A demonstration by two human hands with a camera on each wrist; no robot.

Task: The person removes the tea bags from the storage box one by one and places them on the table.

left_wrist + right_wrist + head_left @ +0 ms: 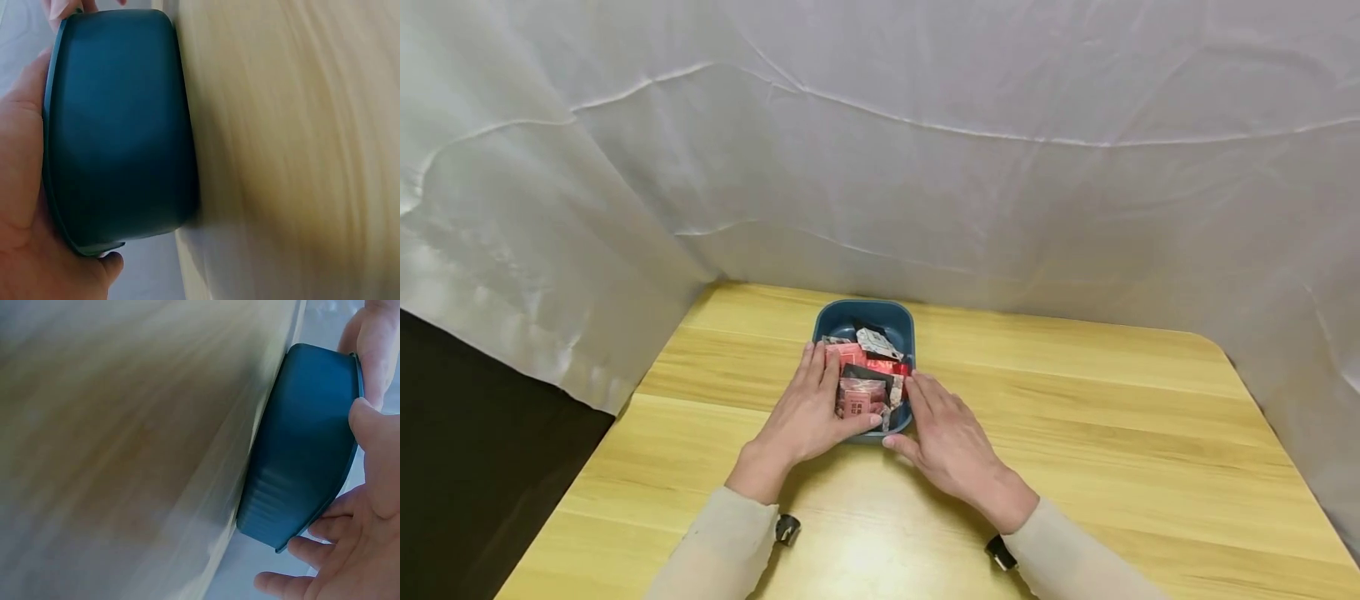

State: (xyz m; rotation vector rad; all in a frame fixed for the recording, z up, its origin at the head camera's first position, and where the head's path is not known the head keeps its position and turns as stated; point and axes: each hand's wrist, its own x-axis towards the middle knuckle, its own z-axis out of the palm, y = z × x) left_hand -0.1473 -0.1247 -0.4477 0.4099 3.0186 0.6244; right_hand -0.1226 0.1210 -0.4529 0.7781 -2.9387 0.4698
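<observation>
A dark blue plastic bin (pixel 867 312) stands on the table, filled with small packets. Among them are a clear packet with a pink label (pixel 859 403), a white-and-black packet (pixel 876 342) and a red packet (pixel 882 367). My left hand (pixel 805 421) rests along the bin's left rim, fingers extended, its thumb lying over the near edge. Along the right rim lies my right hand (pixel 951 442), fingers nearly straight, thumb by the near right corner. Both wrist views show the bin's outer wall (pixel 119 125) with the hands against its rim.
The light wooden table (pixel 1112 433) reaches to a grey-white cloth (pixel 962 192) hanging behind and at the sides. A dark area (pixel 482 450) lies beyond the table's left edge. Black wrist devices (pixel 787 529) sit at both sleeves.
</observation>
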